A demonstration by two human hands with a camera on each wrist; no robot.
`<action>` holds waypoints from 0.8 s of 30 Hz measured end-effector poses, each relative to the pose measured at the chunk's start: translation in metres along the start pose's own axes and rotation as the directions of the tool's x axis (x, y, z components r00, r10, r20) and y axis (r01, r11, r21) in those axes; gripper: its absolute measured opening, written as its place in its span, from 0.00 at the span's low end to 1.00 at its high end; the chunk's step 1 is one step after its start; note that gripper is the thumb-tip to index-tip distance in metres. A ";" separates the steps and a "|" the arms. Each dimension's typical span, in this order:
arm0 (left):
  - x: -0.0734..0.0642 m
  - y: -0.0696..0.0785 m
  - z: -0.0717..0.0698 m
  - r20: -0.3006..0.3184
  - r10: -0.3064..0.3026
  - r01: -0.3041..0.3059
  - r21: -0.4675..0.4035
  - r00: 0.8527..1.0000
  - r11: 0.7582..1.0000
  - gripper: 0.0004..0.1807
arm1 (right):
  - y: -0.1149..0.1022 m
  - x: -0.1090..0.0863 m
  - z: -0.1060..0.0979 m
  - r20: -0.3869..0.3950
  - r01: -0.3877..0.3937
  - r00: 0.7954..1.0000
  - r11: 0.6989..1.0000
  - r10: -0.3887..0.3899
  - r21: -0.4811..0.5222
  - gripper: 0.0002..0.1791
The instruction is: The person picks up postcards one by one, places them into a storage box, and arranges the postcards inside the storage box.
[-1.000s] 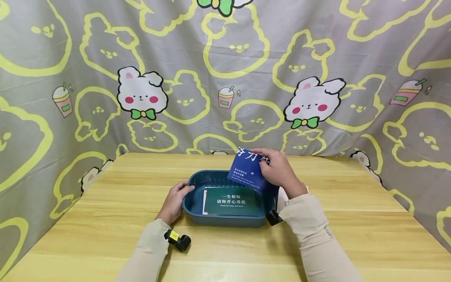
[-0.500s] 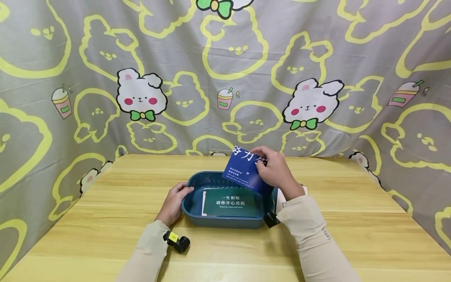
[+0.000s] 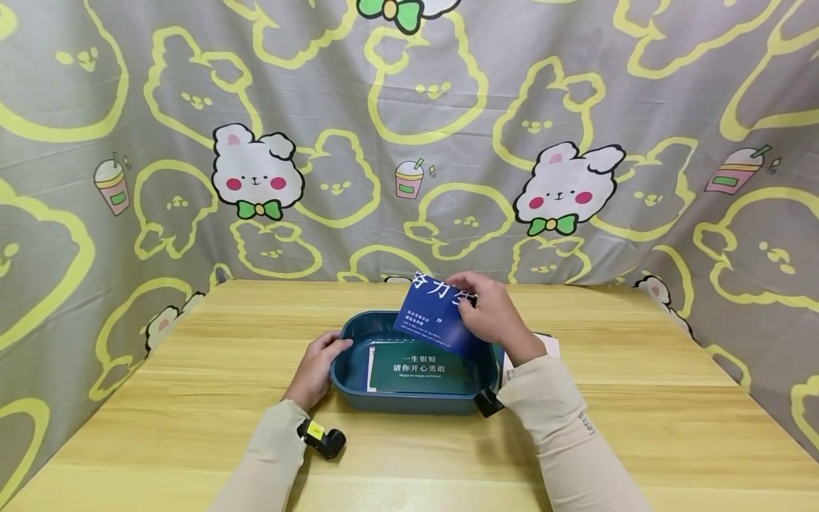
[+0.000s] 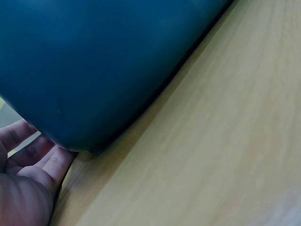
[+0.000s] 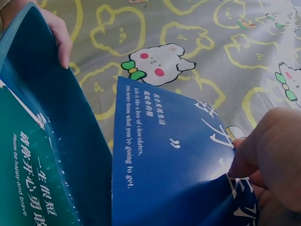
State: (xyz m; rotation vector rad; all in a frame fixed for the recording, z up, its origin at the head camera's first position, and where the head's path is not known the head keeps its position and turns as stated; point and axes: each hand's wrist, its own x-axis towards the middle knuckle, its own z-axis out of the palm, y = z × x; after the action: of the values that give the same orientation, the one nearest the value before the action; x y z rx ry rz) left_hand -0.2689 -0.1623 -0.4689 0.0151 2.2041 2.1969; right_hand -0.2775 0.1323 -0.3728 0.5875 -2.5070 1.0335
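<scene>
A dark teal oval-cornered plastic basin (image 3: 409,403) stands on the table. My left hand (image 3: 318,366) holds its left end, thumb over the rim and fingers against the outer wall, as the left wrist view also shows. My right hand (image 3: 493,313) pinches a blue postcard (image 3: 429,316) with white lettering between thumb and fingers. The card is tilted above the basin's right rear part, its lower edge overlapping the inside in the head view. Flat in the basin lies a green card (image 3: 419,368) with white text, on top of other cards whose white and blue edges show at its left.
Right of the basin, partly hidden behind my right wrist, lie white-faced cards (image 3: 551,346) on the wooden table (image 3: 192,377). A patterned grey curtain (image 3: 358,235) hangs behind the table. Each wrist wears a small black camera (image 3: 329,442).
My right hand has moved left and slightly down with the blue postcard, bringing it further over the basin. The left hand keeps its hold on the basin.
</scene>
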 end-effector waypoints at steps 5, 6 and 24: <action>0.000 -0.001 -0.001 -0.004 0.002 -0.002 0.004 1.000 1.000 0.22 | 0.001 0.001 0.002 0.005 -0.001 1.000 1.000 0.001 0.002 0.14; 0.001 -0.001 -0.001 -0.005 0.002 -0.002 0.003 1.000 1.000 0.22 | 0.001 0.001 0.003 0.005 0.001 1.000 1.000 -0.001 0.003 0.13; 0.002 -0.004 -0.001 -0.011 0.002 -0.002 0.006 1.000 1.000 0.21 | 0.004 0.000 0.012 0.069 0.041 0.997 0.999 -0.042 0.014 0.17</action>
State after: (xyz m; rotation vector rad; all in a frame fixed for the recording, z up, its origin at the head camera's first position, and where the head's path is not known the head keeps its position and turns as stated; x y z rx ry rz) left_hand -0.2705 -0.1634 -0.4725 0.0054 2.2174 2.1962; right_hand -0.2817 0.1263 -0.3831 0.6879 -2.5383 1.0306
